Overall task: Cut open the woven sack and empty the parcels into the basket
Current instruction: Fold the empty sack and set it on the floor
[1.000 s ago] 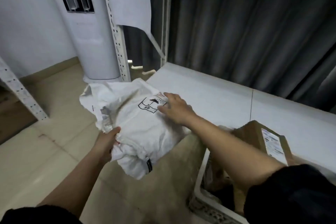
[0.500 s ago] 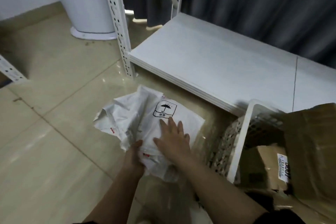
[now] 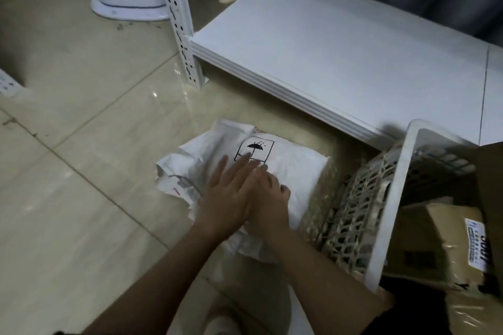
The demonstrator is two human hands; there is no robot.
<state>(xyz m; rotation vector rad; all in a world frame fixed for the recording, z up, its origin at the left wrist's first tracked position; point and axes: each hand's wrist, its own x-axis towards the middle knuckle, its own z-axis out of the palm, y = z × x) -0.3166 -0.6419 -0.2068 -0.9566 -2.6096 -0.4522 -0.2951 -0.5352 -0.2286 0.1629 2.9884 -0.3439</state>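
Observation:
The white woven sack (image 3: 296, 171), folded and crumpled with a black umbrella mark on top, lies flat on the tiled floor beside the basket. My left hand (image 3: 226, 196) rests flat on it with fingers spread, partly overlapping my right hand (image 3: 272, 198), which also presses flat on the sack. Neither hand grips anything. The white plastic lattice basket (image 3: 392, 198) stands at the right and holds brown cardboard parcels (image 3: 446, 242) with white labels. No cutting tool is in view.
A low white shelf board (image 3: 340, 43) on a perforated white upright (image 3: 179, 19) runs behind the sack. A white round base (image 3: 128, 5) stands at the far left, dark curtains at the back. Beige floor tiles (image 3: 76, 171) stretch to the left.
The sack went from being held up in the air to lying on the floor by the basket. My left hand let go of its edge and now lies flat beside the right.

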